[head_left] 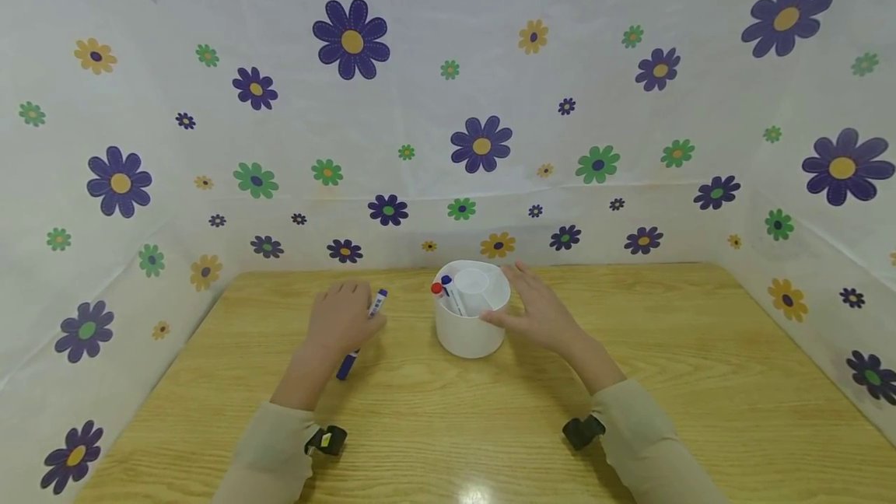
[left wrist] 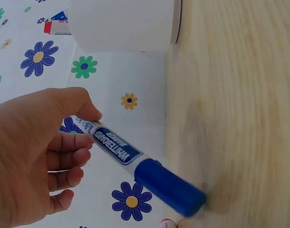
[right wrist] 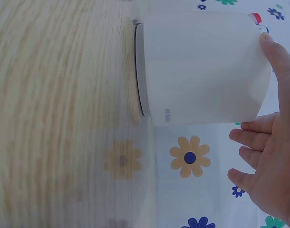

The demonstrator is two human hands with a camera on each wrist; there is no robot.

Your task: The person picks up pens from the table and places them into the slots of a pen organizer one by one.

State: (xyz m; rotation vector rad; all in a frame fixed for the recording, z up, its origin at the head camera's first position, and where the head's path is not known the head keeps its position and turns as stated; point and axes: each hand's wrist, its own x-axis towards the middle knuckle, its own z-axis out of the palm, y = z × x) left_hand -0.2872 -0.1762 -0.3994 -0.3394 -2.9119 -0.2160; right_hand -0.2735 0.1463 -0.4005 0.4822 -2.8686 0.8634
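Beige sleeves [head_left: 647,438] cover arms reaching over a wood-grain table [head_left: 700,348]. The left hand [head_left: 339,317] pinches a whiteboard marker [left wrist: 117,145] between thumb and index finger, blue cap [left wrist: 169,186] jutting toward the front edge. Near the back edge, the right hand [head_left: 542,313] spreads relaxed fingers beside a smooth, round white pen holder [head_left: 470,337], thumb at its rim.

yellowish wood-grain tabletop [head_left: 665,356], creased white sheeting [head_left: 427,107] behind, purple, green and yellow flowers [head_left: 481,146], small glare [head_left: 474,495]
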